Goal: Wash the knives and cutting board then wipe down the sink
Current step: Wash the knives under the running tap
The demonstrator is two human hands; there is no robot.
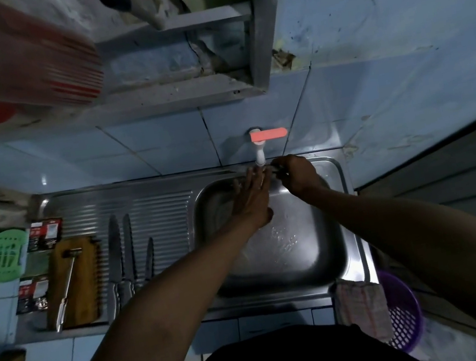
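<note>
While both hands are working under the tap, the right hand is curling round something small and dark that I cannot identify, and the left hand is reaching with straight fingers beside it. Water is splashing in the sink. Three knives are lying on the ribbed drainboard, the cutting board beside them carrying a long steel tool; whether they are washed is unclear. Wiping the sink seems undone.
</note>
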